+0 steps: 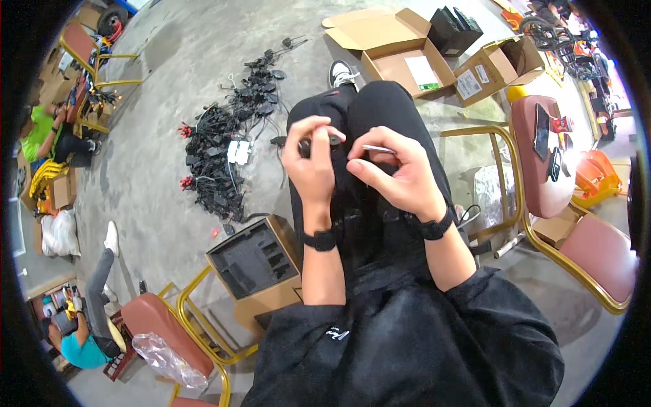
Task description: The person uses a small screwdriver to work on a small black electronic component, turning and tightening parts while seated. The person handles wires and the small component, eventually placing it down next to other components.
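Above my lap, my left hand (312, 159) pinches a small dark piece with a round grey end (334, 140); the fingers hide most of it, so its kind is unclear. To its right, my right hand (400, 173) is closed round a slim silver metal tool (378, 148) whose tip points left, toward the left hand. The two hands are close together but apart. Black trousers (386, 105) lie beneath them. A small black connector-like piece with a thin cable (279, 141) shows just left of my left hand; whether it hangs from the hand cannot be told.
Left of my legs, a pile of black cabled parts (210, 163) covers the floor, with white pieces (239, 152) on it. A foam-lined box (254, 261) stands nearby. Open cartons (407, 64) lie ahead. A chair seat (542, 156) at right holds a phone (541, 132). Two people sit at left.
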`<state>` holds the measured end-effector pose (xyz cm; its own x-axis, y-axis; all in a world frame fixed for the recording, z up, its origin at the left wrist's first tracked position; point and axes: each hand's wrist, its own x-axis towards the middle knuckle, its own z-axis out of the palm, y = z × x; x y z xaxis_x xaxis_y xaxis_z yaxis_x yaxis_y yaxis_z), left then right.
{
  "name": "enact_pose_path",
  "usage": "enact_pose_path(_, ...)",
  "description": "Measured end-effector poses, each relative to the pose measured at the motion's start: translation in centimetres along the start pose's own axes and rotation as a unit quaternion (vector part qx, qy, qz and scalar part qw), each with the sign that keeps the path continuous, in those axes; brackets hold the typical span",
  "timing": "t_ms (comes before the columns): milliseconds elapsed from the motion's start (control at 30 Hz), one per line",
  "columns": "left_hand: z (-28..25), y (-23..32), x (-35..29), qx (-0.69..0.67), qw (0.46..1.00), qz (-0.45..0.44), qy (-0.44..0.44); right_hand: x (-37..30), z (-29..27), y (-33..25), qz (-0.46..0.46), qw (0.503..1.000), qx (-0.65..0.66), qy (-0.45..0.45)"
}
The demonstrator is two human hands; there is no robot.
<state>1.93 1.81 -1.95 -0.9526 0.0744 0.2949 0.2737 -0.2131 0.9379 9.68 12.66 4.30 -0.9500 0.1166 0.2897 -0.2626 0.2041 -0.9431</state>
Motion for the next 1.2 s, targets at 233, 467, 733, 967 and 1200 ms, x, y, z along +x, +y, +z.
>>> enact_pose_path(233,-1.1,-0.1,0.3,0.311,0.95,-0.001,0.032,-0.6,0.0,0.2,0.116,0.985,0.072,0.108)
enact_pose_path(467,-6.7,-2.0,0.2,0.406,0.907,-0.071,0.088,-0.4,0.0,0.9,0.15,0.987,0.059,-0.011)
enact_pose_path(733,-14.4,-3.5,0.2,0.472,0.836,-0.261,-0.097,0.1,2.1,2.1,0.178,0.977,0.094,-0.068)
enact_pose_path(967,-12.6,-4.7,1.3,0.412,0.875,-0.21,-0.144,0.5,3.2,3.9,0.199,0.971,0.081,-0.104)
enact_pose_path(1200,-9.1,-7.1,2.0,0.516,0.827,-0.161,-0.154,0.7,3.6,6.4,0.173,0.98,-0.037,-0.091)
